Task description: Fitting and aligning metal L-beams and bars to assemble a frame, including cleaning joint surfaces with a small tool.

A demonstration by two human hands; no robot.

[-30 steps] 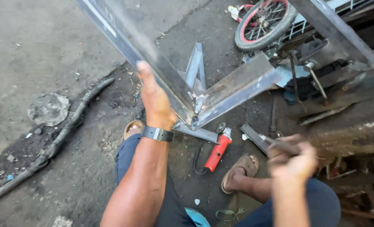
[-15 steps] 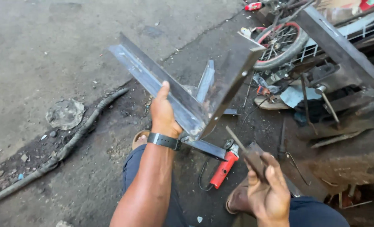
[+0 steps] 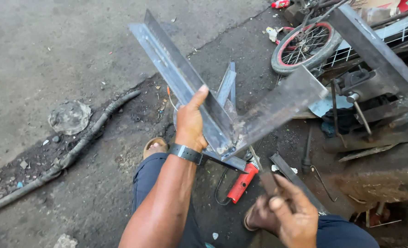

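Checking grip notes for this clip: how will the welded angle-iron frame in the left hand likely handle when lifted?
The frame is probably stiff: two steel angle bars meet at a rigid corner. It looks heavy for one hand, and the long bars reaching past the left hand may make it swing or twist. Its bare metal edges could be sharp or slippery in a bare grip.

I'm working outdoors in daylight on a rough concrete floor (image 3: pixel 43 41), grey and pitted, turning dark and oily toward my feet. A thick, dirty hose (image 3: pixel 75 151) snakes across it on my left, next to a flattened round lump of debris (image 3: pixel 69 117). Up on my right lies a small bicycle wheel (image 3: pixel 305 46) with a red rim, against a white wire grid (image 3: pixel 374 43) and a heap of rusty scrap metal (image 3: pixel 378 138).
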